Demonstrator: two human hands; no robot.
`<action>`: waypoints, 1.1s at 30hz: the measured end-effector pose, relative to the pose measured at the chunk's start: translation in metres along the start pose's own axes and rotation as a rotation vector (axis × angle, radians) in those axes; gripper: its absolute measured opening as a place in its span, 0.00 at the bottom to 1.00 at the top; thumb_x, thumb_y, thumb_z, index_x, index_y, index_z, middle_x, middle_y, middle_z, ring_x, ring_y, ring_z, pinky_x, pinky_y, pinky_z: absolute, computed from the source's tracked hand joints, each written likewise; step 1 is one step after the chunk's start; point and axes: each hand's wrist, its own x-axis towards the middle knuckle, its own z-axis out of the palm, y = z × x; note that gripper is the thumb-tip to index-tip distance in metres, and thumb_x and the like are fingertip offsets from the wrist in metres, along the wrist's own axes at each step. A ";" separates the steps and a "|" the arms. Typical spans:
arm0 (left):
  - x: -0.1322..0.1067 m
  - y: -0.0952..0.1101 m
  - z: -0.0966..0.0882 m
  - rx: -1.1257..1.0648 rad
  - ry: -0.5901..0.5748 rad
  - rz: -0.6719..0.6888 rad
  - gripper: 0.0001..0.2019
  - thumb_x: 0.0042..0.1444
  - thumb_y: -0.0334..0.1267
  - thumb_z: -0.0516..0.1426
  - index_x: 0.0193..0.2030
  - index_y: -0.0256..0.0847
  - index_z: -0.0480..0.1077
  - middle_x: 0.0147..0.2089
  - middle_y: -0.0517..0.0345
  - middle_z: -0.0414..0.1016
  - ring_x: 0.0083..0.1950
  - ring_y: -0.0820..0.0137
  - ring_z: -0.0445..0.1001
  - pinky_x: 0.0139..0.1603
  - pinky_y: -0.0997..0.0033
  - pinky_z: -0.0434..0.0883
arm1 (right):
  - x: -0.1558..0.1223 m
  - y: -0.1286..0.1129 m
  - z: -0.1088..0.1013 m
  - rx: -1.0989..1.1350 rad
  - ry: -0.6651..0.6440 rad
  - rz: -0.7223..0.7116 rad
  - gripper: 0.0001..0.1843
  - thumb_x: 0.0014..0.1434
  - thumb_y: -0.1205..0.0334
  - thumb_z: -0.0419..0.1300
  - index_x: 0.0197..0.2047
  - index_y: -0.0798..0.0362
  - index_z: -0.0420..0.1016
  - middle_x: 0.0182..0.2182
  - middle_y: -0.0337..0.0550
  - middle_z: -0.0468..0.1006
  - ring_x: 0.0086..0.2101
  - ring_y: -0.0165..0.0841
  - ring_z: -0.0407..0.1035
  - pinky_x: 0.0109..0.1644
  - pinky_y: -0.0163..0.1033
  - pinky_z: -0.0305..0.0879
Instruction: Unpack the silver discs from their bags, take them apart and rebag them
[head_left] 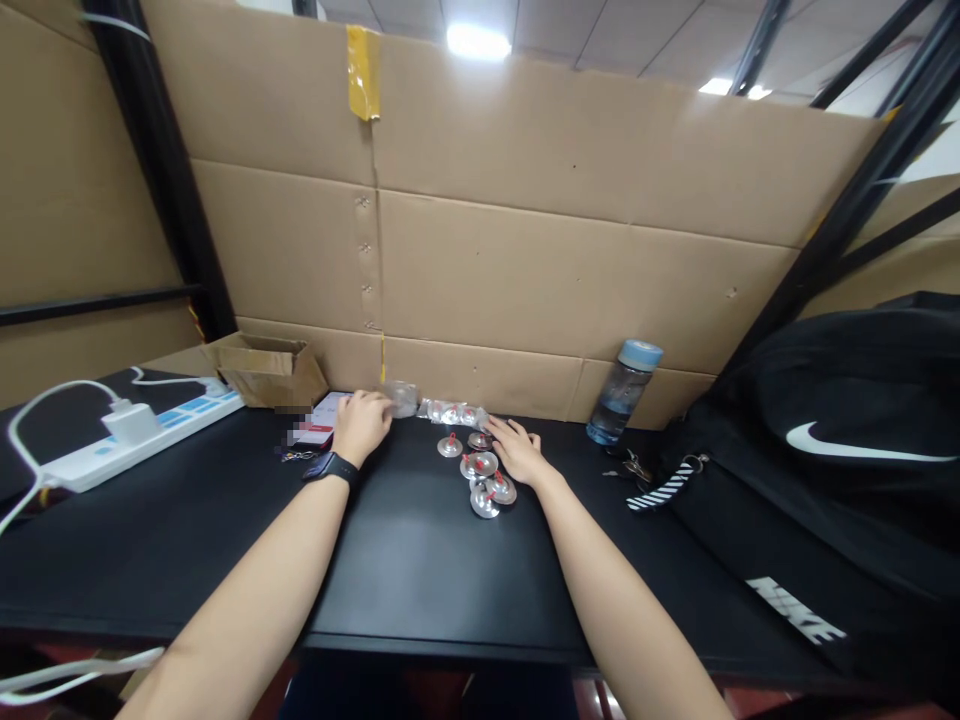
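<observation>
On the black table (420, 560) my left hand (361, 424), with a dark watch on the wrist, is closed on a small clear plastic bag (403, 398) near the cardboard wall. My right hand (517, 450) lies flat with fingers stretched out, resting beside several round silver metal discs with red centres (484, 478). More clear bags holding discs (454, 411) lie between the two hands, just in front of the wall.
A white power strip with a charger (142, 435) lies at the left, a small open cardboard box (266, 370) behind it. A water bottle (624, 392) stands at the right, next to keys on a striped lanyard (660, 485) and a large black bag (847, 480). A cardboard wall (525, 250) closes the back.
</observation>
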 end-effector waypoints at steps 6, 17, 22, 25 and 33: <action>0.000 0.002 0.006 -0.096 -0.221 0.013 0.20 0.53 0.43 0.56 0.52 0.48 0.76 0.56 0.49 0.77 0.55 0.53 0.72 0.54 0.52 0.59 | -0.002 -0.005 -0.008 -0.069 0.132 0.033 0.23 0.67 0.55 0.51 0.64 0.41 0.66 0.61 0.47 0.68 0.56 0.46 0.60 0.55 0.55 0.58; -0.006 0.061 -0.016 -0.566 -0.018 0.140 0.14 0.64 0.44 0.51 0.46 0.44 0.76 0.49 0.50 0.78 0.53 0.59 0.72 0.58 0.55 0.65 | -0.003 0.004 -0.038 0.143 0.400 0.114 0.16 0.68 0.64 0.49 0.46 0.53 0.78 0.42 0.49 0.80 0.44 0.38 0.73 0.51 0.39 0.65; -0.015 0.104 -0.011 -1.128 -0.203 0.118 0.20 0.66 0.50 0.50 0.60 0.45 0.66 0.57 0.51 0.74 0.54 0.64 0.76 0.51 0.64 0.73 | -0.017 -0.036 -0.061 0.425 0.485 -0.238 0.14 0.67 0.57 0.54 0.45 0.49 0.81 0.38 0.45 0.81 0.38 0.36 0.74 0.47 0.39 0.68; -0.020 0.113 -0.007 -1.069 -0.212 0.192 0.21 0.62 0.48 0.57 0.59 0.44 0.67 0.55 0.50 0.76 0.52 0.62 0.76 0.51 0.63 0.74 | -0.022 -0.053 -0.064 0.513 0.509 -0.287 0.13 0.67 0.59 0.55 0.45 0.48 0.82 0.37 0.44 0.81 0.38 0.36 0.75 0.46 0.40 0.69; -0.020 0.108 -0.008 -0.910 -0.165 0.286 0.19 0.58 0.45 0.61 0.55 0.43 0.73 0.54 0.50 0.78 0.53 0.59 0.77 0.57 0.59 0.71 | -0.016 -0.064 -0.056 0.704 0.610 -0.185 0.08 0.61 0.60 0.62 0.41 0.48 0.82 0.36 0.41 0.83 0.33 0.35 0.77 0.42 0.39 0.72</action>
